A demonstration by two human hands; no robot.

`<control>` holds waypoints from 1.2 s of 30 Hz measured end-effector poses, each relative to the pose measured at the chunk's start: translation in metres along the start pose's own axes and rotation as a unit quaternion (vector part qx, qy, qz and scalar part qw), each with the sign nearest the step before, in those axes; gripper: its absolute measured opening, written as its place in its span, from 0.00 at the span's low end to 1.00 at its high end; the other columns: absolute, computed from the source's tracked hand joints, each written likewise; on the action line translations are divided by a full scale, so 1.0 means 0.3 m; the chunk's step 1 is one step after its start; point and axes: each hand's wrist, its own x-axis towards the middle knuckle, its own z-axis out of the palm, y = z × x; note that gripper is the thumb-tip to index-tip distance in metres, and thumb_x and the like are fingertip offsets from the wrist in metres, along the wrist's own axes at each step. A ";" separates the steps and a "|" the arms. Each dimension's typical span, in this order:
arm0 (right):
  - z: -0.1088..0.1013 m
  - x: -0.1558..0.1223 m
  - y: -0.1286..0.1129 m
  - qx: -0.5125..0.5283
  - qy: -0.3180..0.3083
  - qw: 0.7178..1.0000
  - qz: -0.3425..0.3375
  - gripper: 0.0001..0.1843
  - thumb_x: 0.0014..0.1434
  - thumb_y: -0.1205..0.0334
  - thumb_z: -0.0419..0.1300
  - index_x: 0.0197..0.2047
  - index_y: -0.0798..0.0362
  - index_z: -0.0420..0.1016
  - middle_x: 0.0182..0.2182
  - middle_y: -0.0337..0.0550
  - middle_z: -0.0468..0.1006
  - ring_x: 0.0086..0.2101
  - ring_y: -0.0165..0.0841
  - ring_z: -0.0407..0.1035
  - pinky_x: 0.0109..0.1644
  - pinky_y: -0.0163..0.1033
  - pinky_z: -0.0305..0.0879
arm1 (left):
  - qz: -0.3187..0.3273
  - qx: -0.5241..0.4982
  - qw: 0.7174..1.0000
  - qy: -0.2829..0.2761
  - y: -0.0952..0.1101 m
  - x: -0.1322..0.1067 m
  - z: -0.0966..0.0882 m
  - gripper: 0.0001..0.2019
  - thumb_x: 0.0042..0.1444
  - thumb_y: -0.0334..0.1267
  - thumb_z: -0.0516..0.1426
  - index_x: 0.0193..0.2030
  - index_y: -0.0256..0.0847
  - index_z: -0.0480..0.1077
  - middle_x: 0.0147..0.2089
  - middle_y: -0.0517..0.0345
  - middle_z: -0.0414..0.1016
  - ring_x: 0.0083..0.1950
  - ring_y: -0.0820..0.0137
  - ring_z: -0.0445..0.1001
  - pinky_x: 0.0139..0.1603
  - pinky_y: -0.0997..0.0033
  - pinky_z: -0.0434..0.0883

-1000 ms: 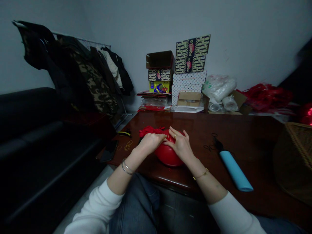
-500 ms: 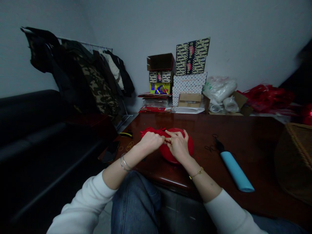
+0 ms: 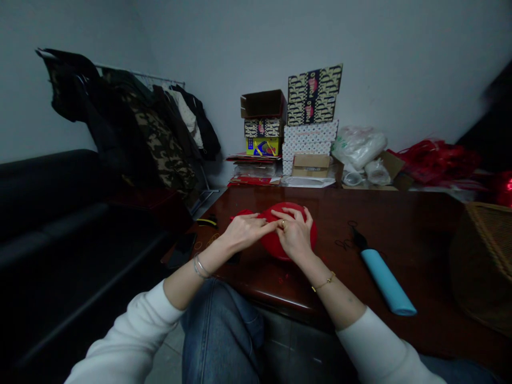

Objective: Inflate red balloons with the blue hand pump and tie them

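Observation:
A smooth, round red balloon (image 3: 276, 246) rests at the near edge of the dark wooden table. My right hand (image 3: 295, 234) curves over its upper side, fingers bent against it and a ring on one finger. From the left, my left hand (image 3: 248, 230) reaches in, its thumb and fingertips pressed together at the balloon's left side, meeting my right fingertips. What is pinched between the two hands is too small and covered to make out. Beyond my left knuckles a bit of a red bunch (image 3: 240, 213) shows, mostly hidden.
A light blue cylinder (image 3: 388, 282) with a black tip and cord lies on the right. Left of my hands are a phone (image 3: 182, 249), thin yellow bands (image 3: 199, 245) and a black-and-yellow tool (image 3: 208, 220). Stacked boxes (image 3: 310, 138) stand behind; a wicker basket (image 3: 486, 234) is at right.
My left hand's fingers have straightened from a fist-like curl and cover more of the red bunch. My right hand has shifted only slightly on the balloon.

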 end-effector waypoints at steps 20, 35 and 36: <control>-0.007 -0.044 -0.013 0.003 -0.032 0.999 -0.026 0.16 0.55 0.71 0.52 0.29 0.45 0.79 0.51 0.31 0.77 0.60 0.44 0.57 0.65 0.62 0.37 | 0.075 -0.013 0.997 0.004 0.013 0.032 -0.030 0.08 0.61 0.31 0.53 0.43 0.46 0.71 0.44 0.56 0.70 0.53 0.66 0.66 0.69 0.46 0.52; -0.026 -0.087 0.056 0.034 -0.034 0.998 -0.046 0.12 0.55 0.66 0.58 0.31 0.39 0.80 0.53 0.27 0.75 0.61 0.44 0.55 0.63 0.64 0.40 | 0.066 -0.146 0.987 -0.027 0.049 0.027 -0.045 0.08 0.62 0.31 0.50 0.42 0.41 0.69 0.40 0.54 0.73 0.47 0.65 0.65 0.56 0.61 0.63; -0.025 -0.088 0.058 0.039 -0.032 0.998 -0.042 0.11 0.55 0.65 0.59 0.31 0.39 0.80 0.53 0.28 0.75 0.61 0.44 0.55 0.63 0.64 0.40 | 0.065 -0.130 0.989 -0.021 0.047 0.027 -0.040 0.08 0.63 0.31 0.49 0.42 0.42 0.69 0.39 0.55 0.73 0.46 0.65 0.65 0.58 0.60 0.62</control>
